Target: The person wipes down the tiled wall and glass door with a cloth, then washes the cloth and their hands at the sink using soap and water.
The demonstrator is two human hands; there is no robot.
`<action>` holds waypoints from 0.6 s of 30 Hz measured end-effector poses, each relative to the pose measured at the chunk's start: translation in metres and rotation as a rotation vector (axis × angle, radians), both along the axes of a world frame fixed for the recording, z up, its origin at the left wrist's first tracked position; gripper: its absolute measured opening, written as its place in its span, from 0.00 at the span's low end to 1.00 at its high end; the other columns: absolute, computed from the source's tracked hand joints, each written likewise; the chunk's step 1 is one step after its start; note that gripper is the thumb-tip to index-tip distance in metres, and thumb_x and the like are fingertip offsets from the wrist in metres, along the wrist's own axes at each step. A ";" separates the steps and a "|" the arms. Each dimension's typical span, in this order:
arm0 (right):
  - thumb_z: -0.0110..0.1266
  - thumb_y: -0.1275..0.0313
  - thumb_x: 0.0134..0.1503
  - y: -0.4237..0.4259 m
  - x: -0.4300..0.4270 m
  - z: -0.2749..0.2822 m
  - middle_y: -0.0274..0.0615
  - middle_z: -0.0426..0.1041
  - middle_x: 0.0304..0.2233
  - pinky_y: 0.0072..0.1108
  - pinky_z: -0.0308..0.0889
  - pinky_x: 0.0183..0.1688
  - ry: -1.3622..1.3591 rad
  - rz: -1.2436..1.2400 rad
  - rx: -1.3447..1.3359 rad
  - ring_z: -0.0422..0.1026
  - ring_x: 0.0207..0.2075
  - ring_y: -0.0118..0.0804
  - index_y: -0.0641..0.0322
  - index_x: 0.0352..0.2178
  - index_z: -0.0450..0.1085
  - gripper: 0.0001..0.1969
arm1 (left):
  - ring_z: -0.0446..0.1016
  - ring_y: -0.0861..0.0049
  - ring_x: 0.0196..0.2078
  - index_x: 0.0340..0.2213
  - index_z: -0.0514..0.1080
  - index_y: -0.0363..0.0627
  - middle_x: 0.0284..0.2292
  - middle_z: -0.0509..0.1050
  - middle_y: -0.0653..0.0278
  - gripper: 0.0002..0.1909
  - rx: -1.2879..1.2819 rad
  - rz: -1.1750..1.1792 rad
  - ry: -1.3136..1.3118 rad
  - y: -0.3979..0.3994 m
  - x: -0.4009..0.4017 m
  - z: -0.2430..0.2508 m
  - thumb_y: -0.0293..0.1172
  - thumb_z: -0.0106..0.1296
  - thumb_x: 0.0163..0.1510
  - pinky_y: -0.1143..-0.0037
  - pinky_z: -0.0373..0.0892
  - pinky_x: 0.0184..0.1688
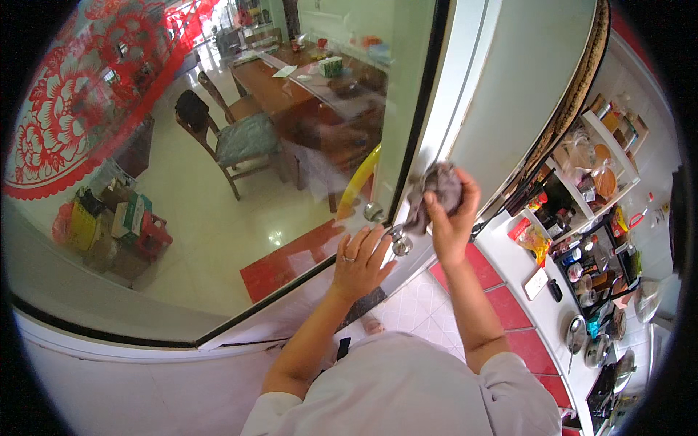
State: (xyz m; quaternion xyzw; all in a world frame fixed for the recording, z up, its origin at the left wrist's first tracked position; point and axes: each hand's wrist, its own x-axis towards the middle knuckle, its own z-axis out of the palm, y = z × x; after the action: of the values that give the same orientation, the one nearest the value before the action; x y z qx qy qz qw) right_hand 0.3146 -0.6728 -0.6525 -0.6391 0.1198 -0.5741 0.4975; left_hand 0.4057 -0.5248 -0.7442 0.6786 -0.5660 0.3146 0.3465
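My right hand grips a crumpled grey-brown cloth against the white door frame, just above the metal door knob. With fingers spread, my left hand rests at the lower edge of the glass door pane, close to the knob. A ring is on one of its fingers. A second round knob shows through the glass. Whether the left palm presses on the glass or the frame, I cannot tell.
Behind the glass stand a wooden table and a chair. A red floral paper-cut decorates the pane. To my right, a white counter over red cabinet doors holds jars, packets and pans, with a shelf rack behind.
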 end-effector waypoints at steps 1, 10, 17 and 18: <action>0.62 0.80 0.50 -0.006 0.005 0.012 0.45 0.64 0.50 0.25 0.62 0.55 -0.038 -0.007 -0.082 0.66 0.51 0.36 0.65 0.48 0.62 0.25 | 0.62 0.67 0.55 0.48 0.69 0.47 0.53 0.66 0.62 0.25 0.091 0.089 -0.133 0.008 0.002 -0.007 0.42 0.57 0.48 0.67 0.58 0.56; 0.65 0.84 0.33 -0.026 0.051 -0.002 0.42 0.64 0.39 0.25 0.67 0.40 0.021 -0.416 -0.733 0.67 0.40 0.42 0.53 0.37 0.77 0.24 | 0.62 0.79 0.58 0.30 0.73 0.54 0.51 0.70 0.72 0.07 0.277 0.241 -0.407 0.019 0.026 -0.044 0.36 0.46 0.53 0.71 0.51 0.60; 0.62 0.85 0.33 -0.014 0.038 -0.073 0.42 0.65 0.37 0.26 0.69 0.38 0.144 -0.410 -0.658 0.68 0.39 0.42 0.51 0.33 0.77 0.22 | 0.64 0.78 0.56 0.27 0.72 0.53 0.47 0.72 0.70 0.06 0.332 0.166 -0.413 0.022 0.027 -0.041 0.36 0.47 0.51 0.68 0.49 0.60; 0.62 0.86 0.33 -0.011 0.035 -0.089 0.42 0.65 0.37 0.26 0.69 0.38 0.194 -0.358 -0.569 0.69 0.39 0.43 0.51 0.33 0.77 0.22 | 0.63 0.77 0.56 0.28 0.73 0.49 0.47 0.72 0.68 0.08 0.306 0.139 -0.379 0.022 0.028 -0.043 0.36 0.47 0.50 0.71 0.55 0.58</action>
State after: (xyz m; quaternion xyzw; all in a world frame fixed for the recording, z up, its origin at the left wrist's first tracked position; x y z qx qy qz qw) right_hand 0.3501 -0.6838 -0.7420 -0.7726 0.1118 -0.5992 0.1775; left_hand 0.4337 -0.5029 -0.7872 0.6894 -0.6139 0.3700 0.1047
